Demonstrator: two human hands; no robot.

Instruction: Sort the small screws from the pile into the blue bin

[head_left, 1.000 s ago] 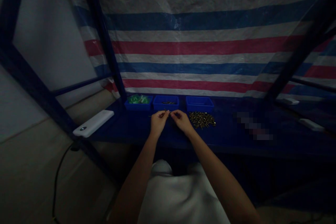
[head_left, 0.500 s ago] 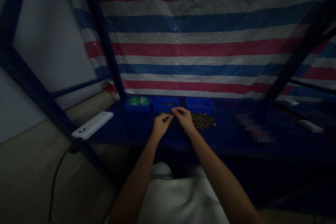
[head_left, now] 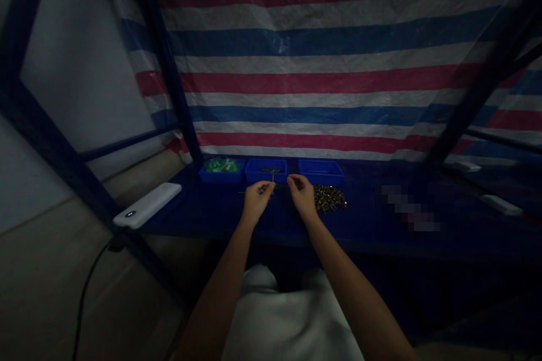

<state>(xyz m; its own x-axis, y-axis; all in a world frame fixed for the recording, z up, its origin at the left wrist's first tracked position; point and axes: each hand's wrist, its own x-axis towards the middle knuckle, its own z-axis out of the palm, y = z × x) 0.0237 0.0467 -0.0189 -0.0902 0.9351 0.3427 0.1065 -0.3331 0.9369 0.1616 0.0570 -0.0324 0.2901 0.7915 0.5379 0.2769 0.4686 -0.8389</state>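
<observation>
Dim workspace, sheet of red, white and blue striped plastic (head_left: 288,82) hung across the top of the frame, dark blue flat tabletop (head_left: 364,223) below it. Left hand (head_left: 257,201), centre of frame: thumb and fingertips pinched together on a thin, straight, brass-coloured metal rod (head_left: 273,176) — held near its lower end, probably so the upper length stands free and visible. Rod is upright, in front of the middle tray in this view. Right hand (head_left: 302,196), just right of it, thumb and index close together, apart from the left; can't tell if anything is between them. Both hands sit close, likely to keep small-part handling in one spot.

Beside the right hand, partly behind it: loose pile of small brass-coloured metal pieces (head_left: 331,198), presumably there for a short reach. Beyond the hands, three shallow blue rectangular plastic trays (head_left: 320,172) in a row, seemingly to keep kinds apart — left one has translucent green pieces (head_left: 223,165), middle one thin dark metal pieces (head_left: 266,170). Left of frame, white rounded oblong device (head_left: 148,205) at the table's end, out of the hands' way. Right side: pixelated patch, contents unreadable.
</observation>
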